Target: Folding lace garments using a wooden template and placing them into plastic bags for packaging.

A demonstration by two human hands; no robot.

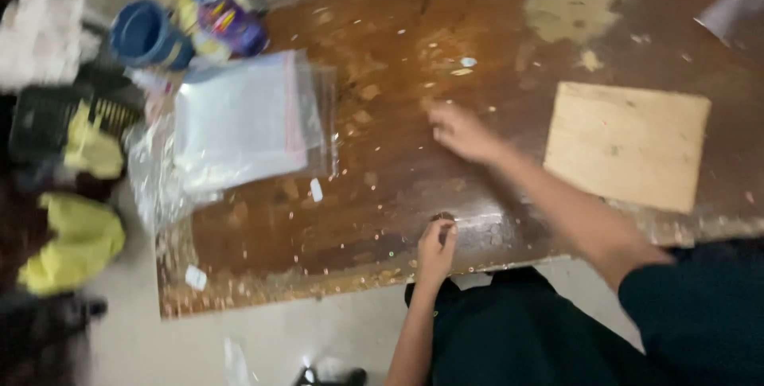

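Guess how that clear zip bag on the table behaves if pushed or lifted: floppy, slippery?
The clear zip bag lies flat and thin, so it probably weighs little and would droop if lifted by one edge. Its glossy film on the worn wooden table suggests it may slide rather than tip. It overlaps other crinkled plastic, which might drag along. Neither hand touches it.

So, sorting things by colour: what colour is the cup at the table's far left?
Dark blue cup, head view.

Count on the brown wooden tabletop (pixel 398 28): one square pale plywood board (pixel 627 145), one blue plastic cup (pixel 149 36), one stack of clear zip bags (pixel 243 119), two bare hands.
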